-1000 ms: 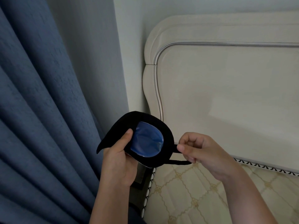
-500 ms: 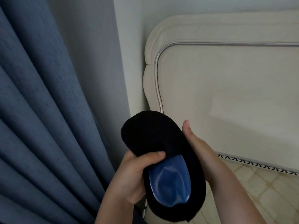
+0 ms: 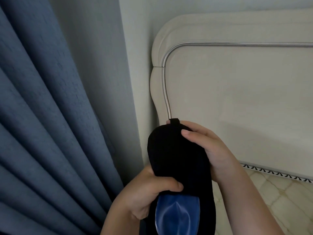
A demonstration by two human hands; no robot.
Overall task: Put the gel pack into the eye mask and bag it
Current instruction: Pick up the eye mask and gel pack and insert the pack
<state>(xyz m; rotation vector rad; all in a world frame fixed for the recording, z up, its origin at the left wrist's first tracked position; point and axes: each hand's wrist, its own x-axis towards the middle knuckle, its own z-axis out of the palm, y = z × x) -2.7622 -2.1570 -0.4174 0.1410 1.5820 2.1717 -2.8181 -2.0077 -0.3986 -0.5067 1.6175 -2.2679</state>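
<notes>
A black eye mask [image 3: 176,155] is held lengthwise in front of me, one end pointing up toward the headboard. A shiny blue gel pack [image 3: 177,216] shows through the mask's lower opening, near the bottom edge of the view. My left hand [image 3: 145,195] grips the mask's middle, thumb laid across its front just above the gel pack. My right hand [image 3: 208,150] holds the upper end from the right, thumb on the front and fingers behind. A short black strap tab [image 3: 174,122] sticks up at the top. No bag is in view.
A cream padded headboard [image 3: 237,99] with a silver trim line fills the right. Below it lies a quilted cream mattress [image 3: 271,200]. Blue curtains [image 3: 50,133] hang on the left beside a pale wall [image 3: 133,48].
The mask turned from sideways to lengthwise and came closer to me. My right hand let go of the strap and took the mask's upper end. My left thumb shifted onto the middle.
</notes>
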